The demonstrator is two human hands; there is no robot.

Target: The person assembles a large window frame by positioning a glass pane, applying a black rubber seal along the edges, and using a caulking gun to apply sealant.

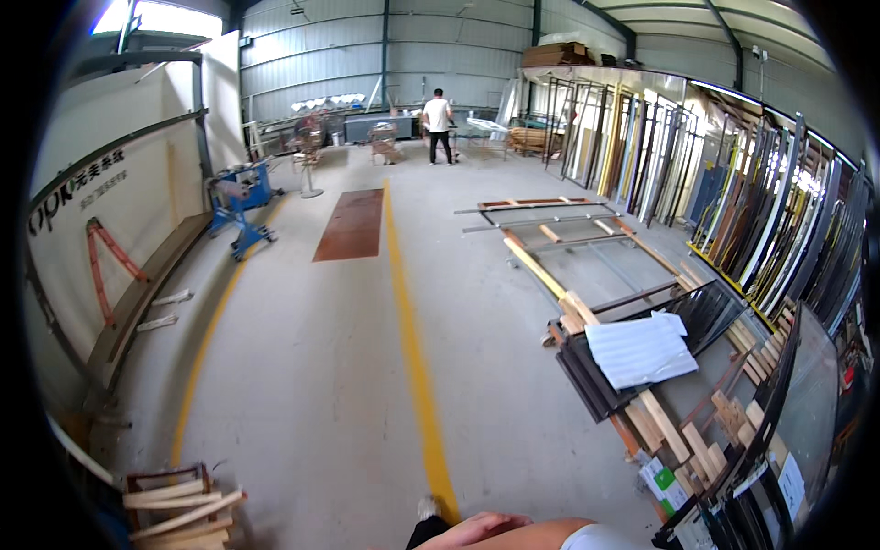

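My right hand (481, 527) shows at the lower edge, its forearm reaching in from the right out of a white sleeve (596, 538). The fingers are mostly cut off by the frame, so their pose and anything in them stay hidden. Just beyond the hand, my shoe (428, 507) stands beside a yellow floor line (412, 357). My left hand is out of view. To the right of the hand, dark frame profiles (587, 371) lie on a low rack with a white foam sheet (642, 350) over them.
Wood strips (183, 504) are stacked at the lower left. A blue wheeled stand (240, 215) and a red ladder (103, 266) are on the left. Upright profiles (632, 147) line the right wall. A brown floor plate (351, 225) lies ahead; a person (438, 119) stands far off.
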